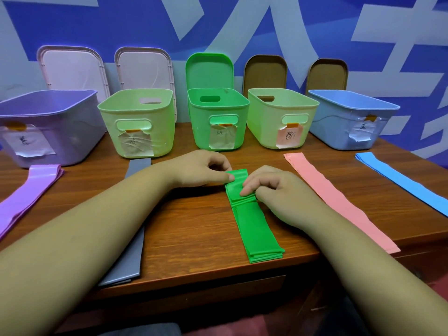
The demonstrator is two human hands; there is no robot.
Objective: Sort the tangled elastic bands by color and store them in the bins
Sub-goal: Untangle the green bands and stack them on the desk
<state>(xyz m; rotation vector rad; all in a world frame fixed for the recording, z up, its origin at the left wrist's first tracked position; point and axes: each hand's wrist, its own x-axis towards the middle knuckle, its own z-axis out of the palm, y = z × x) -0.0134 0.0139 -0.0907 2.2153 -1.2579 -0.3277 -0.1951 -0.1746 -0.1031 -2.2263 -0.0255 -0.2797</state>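
A stack of green elastic bands (257, 229) lies flat on the wooden table, its far end folded back. My left hand (198, 169) pinches that folded far end from the left. My right hand (271, 187) presses and grips the fold from the right. Other bands lie in separate strips: purple (29, 190) at the left, grey (128, 251) partly under my left forearm, pink (339, 202) and blue (407, 183) at the right. Behind them stand open bins: purple (48, 112), pale green (135, 105), green (218, 103), pale yellow-green (283, 103) and blue (351, 105).
Each bin carries a paper label taped to its front. Lids lean against the blue wall behind the bins: two pink (72, 69), one green (209, 69), two brown (265, 71). The table's front edge (194, 284) runs just below the green bands' near end.
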